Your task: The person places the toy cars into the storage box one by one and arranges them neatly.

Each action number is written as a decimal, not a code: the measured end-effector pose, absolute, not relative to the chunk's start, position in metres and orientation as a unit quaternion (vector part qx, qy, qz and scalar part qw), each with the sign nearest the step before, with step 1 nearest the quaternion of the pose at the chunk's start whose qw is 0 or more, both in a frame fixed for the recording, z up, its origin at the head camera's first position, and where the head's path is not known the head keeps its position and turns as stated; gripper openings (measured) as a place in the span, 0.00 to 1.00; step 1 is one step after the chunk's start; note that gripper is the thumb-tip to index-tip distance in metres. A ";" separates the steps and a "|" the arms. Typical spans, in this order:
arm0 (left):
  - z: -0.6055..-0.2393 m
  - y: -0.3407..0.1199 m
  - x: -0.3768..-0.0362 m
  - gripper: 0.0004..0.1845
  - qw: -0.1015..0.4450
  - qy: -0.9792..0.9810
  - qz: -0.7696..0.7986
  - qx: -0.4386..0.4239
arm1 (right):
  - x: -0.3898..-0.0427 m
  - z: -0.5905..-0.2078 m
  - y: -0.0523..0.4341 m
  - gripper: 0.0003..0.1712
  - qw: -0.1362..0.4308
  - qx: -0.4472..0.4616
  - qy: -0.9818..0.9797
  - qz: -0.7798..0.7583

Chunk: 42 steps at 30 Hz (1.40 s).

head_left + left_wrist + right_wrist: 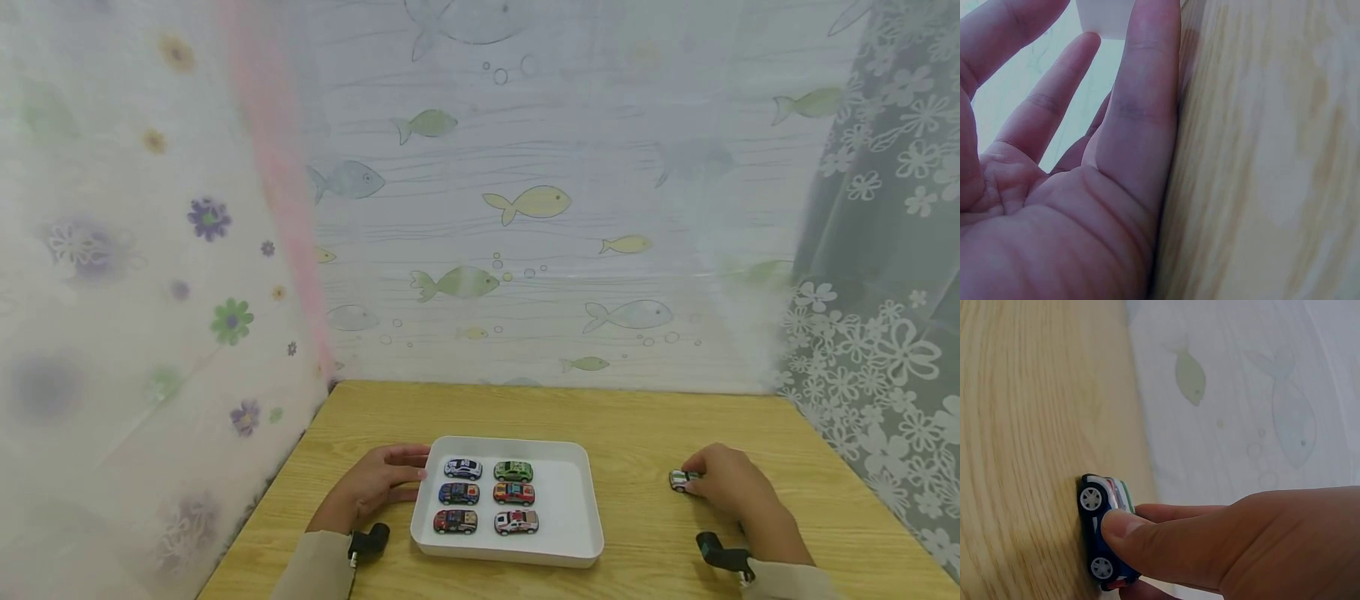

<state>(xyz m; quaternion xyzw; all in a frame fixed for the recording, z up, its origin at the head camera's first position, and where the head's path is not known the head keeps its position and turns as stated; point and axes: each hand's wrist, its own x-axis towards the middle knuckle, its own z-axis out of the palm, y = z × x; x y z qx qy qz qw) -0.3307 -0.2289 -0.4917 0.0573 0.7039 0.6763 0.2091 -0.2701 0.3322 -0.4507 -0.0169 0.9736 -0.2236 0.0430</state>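
A white tray point(572, 500) lies on the wooden table with several toy cars in its left and middle parts, in two columns. Among them are a green car point(513, 472), a red and yellow car point(513, 493) and a dark blue car point(459, 493). At the tray's left side my left hand point(381, 483) rests with its fingers extended, fingertips at the wall; the left wrist view shows its palm point(1054, 231) beside the tabletop. Off to the right of the tray, my right hand point(731, 483) pinches a white and green toy car point(1100, 534) between thumb and fingers, its wheels at the table surface.
The wooden table point(637, 425) reaches back to a curtain with printed fish point(540, 250). Flower-patterned sheets hang at the left point(150, 333) and right point(892, 350). A small black camera point(367, 542) sits on the left wrist, another point(720, 552) on the right.
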 end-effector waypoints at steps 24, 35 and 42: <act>-0.492 -0.229 -0.330 0.31 0.209 0.700 0.681 0.054 | -0.267 -0.447 0.340 0.19 0.055 0.001 0.974 -0.219; -0.493 -0.229 -0.332 0.33 0.210 0.700 0.680 0.051 | -0.269 -0.444 0.333 0.17 0.051 -0.015 0.973 -0.226; -0.493 -0.229 -0.332 0.33 0.216 0.696 0.682 0.050 | -0.270 -0.430 0.314 0.15 0.018 -0.031 0.971 -0.238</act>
